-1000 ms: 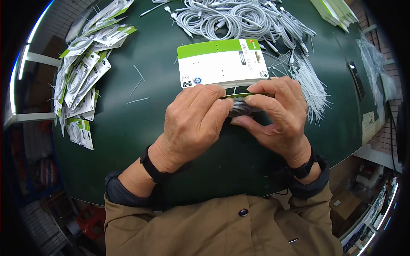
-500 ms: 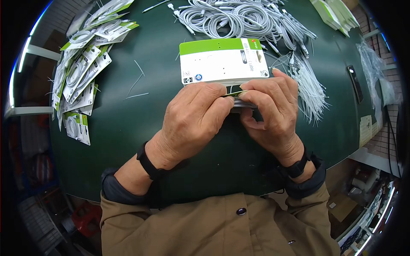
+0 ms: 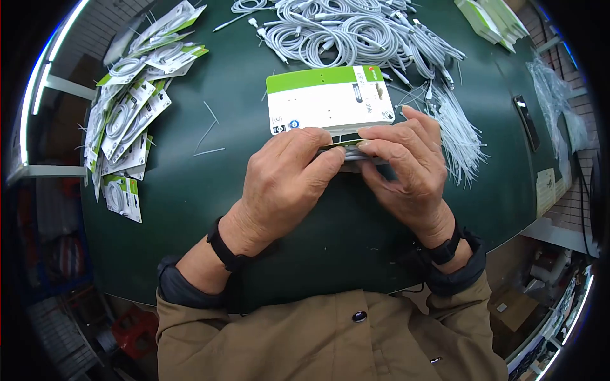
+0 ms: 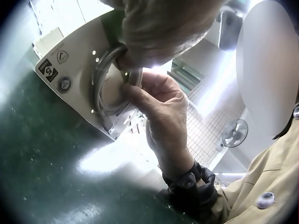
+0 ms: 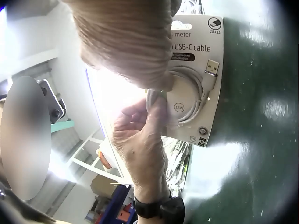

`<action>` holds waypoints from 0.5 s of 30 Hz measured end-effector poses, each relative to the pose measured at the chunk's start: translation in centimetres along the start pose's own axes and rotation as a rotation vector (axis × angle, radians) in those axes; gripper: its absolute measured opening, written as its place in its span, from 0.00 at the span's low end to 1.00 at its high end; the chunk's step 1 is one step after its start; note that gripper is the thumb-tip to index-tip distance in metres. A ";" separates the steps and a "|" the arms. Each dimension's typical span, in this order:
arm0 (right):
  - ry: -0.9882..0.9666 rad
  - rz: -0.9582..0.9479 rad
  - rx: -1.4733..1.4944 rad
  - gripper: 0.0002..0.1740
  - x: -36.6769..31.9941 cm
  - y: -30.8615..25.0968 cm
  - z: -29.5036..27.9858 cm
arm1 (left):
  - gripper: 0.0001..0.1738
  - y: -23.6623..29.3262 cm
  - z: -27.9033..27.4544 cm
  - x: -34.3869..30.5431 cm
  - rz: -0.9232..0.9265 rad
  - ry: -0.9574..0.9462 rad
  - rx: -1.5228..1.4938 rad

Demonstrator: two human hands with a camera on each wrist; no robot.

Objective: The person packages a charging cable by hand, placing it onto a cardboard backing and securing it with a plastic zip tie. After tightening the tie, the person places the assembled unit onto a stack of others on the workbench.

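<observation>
Both hands hold one white and green card with a coiled grey-white cable on its face. In the head view the left hand [image 3: 283, 174] pinches the card's left part, and the right hand [image 3: 410, 168] grips its right part, thumb below. The card [image 4: 77, 77] and the coil [image 4: 99, 88] show in the left wrist view. In the right wrist view a USB plug [image 5: 211, 70] lies on the card [image 5: 212, 42] beside the coil [image 5: 198, 81]. Just beyond the hands lies a stack of cards [image 3: 318, 105]. The fingertips partly hide the coil's middle.
Coiled cables [image 3: 343, 38] are heaped at the back, with a bundle of thin white ties [image 3: 460, 140] to their right. Carded cables [image 3: 124, 127] pile up at the left. More cards [image 3: 492, 22], a dark phone-like object [image 3: 526, 120] and clear plastic [image 3: 553, 95] are at the right.
The right hand's thumb and fingers have drawn in closer on the card, and its index finger has lifted at the back. The left hand keeps its hold with little movement.
</observation>
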State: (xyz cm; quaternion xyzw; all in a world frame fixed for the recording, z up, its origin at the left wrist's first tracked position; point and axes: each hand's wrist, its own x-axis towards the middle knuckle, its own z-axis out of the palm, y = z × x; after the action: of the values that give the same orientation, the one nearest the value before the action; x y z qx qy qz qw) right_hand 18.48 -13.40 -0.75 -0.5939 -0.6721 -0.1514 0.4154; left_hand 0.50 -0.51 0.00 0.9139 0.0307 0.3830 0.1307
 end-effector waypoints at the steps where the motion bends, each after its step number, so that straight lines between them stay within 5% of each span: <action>1: 0.006 -0.003 -0.006 0.18 0.0 0.1 0.1 | 0.15 0.1 0.0 0.0 -0.011 -0.006 0.008; 15: 0.015 0.087 0.078 0.18 1.2 0.2 -2.0 | 0.12 0.1 -0.3 0.3 -0.050 -0.022 0.026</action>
State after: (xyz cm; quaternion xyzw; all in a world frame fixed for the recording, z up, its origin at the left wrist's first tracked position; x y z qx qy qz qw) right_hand 19.51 -13.96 1.32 -0.6048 -0.6477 -0.1113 0.4497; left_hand 0.49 -0.45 0.47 0.9185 0.0573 0.3693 0.1288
